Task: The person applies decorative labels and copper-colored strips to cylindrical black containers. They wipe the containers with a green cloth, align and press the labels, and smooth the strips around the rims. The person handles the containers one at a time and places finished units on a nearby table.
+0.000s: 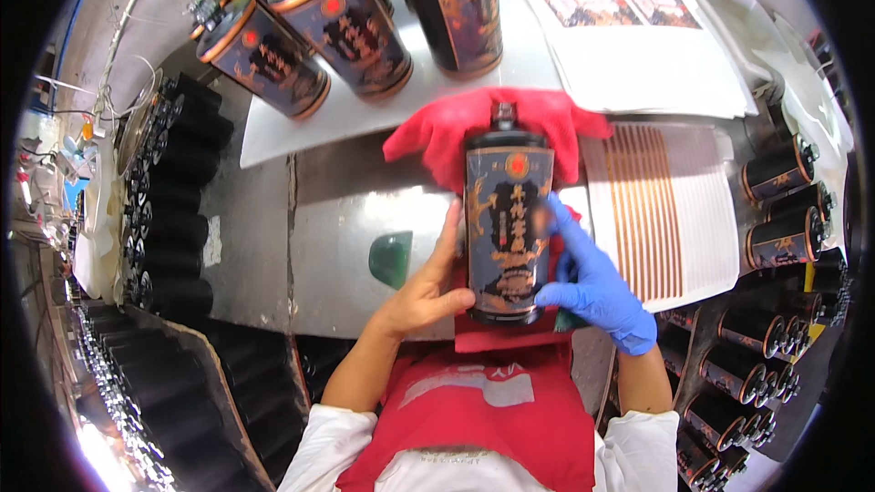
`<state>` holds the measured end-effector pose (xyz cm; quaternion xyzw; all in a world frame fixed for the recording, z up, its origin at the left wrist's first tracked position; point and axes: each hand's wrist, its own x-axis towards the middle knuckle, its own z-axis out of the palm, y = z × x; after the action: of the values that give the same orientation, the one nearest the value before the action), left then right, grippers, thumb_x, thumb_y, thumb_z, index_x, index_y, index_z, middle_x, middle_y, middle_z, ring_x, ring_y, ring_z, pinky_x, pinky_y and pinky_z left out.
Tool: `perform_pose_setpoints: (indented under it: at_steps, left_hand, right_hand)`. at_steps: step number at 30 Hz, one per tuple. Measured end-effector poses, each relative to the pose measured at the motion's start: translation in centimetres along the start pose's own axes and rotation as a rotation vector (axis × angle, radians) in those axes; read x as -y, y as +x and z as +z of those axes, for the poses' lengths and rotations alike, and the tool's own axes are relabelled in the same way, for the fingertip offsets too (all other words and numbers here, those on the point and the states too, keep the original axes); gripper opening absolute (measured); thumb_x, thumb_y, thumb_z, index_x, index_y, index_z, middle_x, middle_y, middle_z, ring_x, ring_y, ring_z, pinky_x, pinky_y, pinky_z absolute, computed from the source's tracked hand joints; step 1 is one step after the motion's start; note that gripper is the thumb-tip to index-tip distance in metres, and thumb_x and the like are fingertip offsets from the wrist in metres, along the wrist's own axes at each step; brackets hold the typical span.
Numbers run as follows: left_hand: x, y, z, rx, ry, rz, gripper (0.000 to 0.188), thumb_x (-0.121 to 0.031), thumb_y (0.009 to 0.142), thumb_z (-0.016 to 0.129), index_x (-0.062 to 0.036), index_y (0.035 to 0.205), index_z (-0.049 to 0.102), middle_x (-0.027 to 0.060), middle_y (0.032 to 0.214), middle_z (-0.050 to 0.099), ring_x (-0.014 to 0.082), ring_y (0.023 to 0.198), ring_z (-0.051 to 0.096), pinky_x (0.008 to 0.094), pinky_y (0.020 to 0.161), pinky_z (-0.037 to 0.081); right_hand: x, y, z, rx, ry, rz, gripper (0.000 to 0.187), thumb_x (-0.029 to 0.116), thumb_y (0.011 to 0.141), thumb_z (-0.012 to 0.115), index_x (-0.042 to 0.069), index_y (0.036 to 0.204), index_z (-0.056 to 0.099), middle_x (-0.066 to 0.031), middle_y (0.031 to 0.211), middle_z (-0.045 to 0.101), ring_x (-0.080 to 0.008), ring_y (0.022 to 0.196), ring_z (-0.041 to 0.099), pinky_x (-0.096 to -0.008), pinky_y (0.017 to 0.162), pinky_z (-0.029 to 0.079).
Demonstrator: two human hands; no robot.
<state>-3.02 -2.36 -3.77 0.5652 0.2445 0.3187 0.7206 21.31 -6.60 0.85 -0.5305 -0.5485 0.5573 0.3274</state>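
Observation:
A black bottle (507, 228) with a dark label, copper figures and a red emblem sits between my two hands, its neck pointing away from me. My bare left hand (427, 290) holds its left side, thumb at the lower edge. My right hand (592, 284), in a blue glove, grips the right side, its thumb near the base. Under and behind the bottle lies a red cloth (437, 132), bunched up. A green flat piece (391, 258) rests on the metal table (337, 210), left of my left hand.
Several labelled bottles (351, 27) stand at the back left. At right lie a sheet of copper strips (652, 210) and a printed label stack (638, 64). Plain black bottles (178, 210) crowd the left side; labelled bottles (779, 246) lie on the right. I wear a red apron (492, 410).

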Motion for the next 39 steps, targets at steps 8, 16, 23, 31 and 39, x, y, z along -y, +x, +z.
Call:
perform_pose_setpoints:
  at_steps: [8,16,23,31,39]
  left_hand:
    - [-3.5,3.5,-1.0,-0.113,0.713,0.275,0.105,-0.051,0.076,0.066,-0.0045,0.147,0.004,0.0249,0.151,-0.005,0.0371,0.14,-0.001,0.0428,0.11,0.002]
    - [-3.3,4.3,-1.0,-0.13,0.83,0.218,0.113,-0.07,0.07,0.06,-0.0049,0.147,0.007,0.0278,0.149,0.0,0.0411,0.138,0.005,0.0461,0.11,0.006]
    - [-3.2,3.2,-0.4,-0.108,1.002,0.239,0.106,-0.078,0.074,0.042,-0.004,0.146,0.017,0.0296,0.147,0.007,0.0434,0.133,0.017,0.0474,0.108,0.016]
    - [-1.2,-2.5,-3.0,-0.525,1.162,0.036,0.067,-0.042,0.08,0.065,0.0012,0.128,0.047,0.0285,0.133,0.038,0.043,0.118,0.037,0.0469,0.1,0.029]
    - [-1.1,-4.7,-3.8,-0.649,1.334,-0.173,0.041,-0.019,0.075,0.071,-0.0003,0.107,0.054,0.0183,0.103,0.055,0.033,0.095,0.05,0.0409,0.087,0.039]
  right_hand:
    - [2.6,1.9,-1.8,-0.058,-0.156,-0.071,0.1,0.037,0.069,0.078,0.018,0.147,0.018,-0.0113,0.124,0.049,-0.0134,0.059,0.044,-0.028,0.06,0.045]
    - [-0.6,3.1,-2.0,0.017,-0.111,-0.056,0.089,0.042,0.078,0.069,0.009,0.145,0.022,-0.009,0.105,0.06,-0.014,0.062,0.048,-0.0272,0.061,0.044]
    - [-4.0,0.9,-5.0,-0.323,1.022,0.379,0.031,0.016,0.089,0.058,-0.001,0.115,0.054,-0.0045,0.084,0.061,-0.0113,0.076,0.061,-0.026,0.071,0.051]
    - [8.1,1.2,-1.2,0.038,-0.376,-0.385,0.022,0.011,0.077,0.067,0.01,0.099,0.064,-0.0068,0.09,0.065,-0.0208,0.083,0.063,-0.0341,0.077,0.051]
    - [7.5,6.2,-2.6,-0.372,-0.893,-0.929,0.023,0.016,0.071,0.066,0.02,0.093,0.064,0.0009,0.091,0.062,-0.0194,0.077,0.061,-0.0349,0.063,0.043]
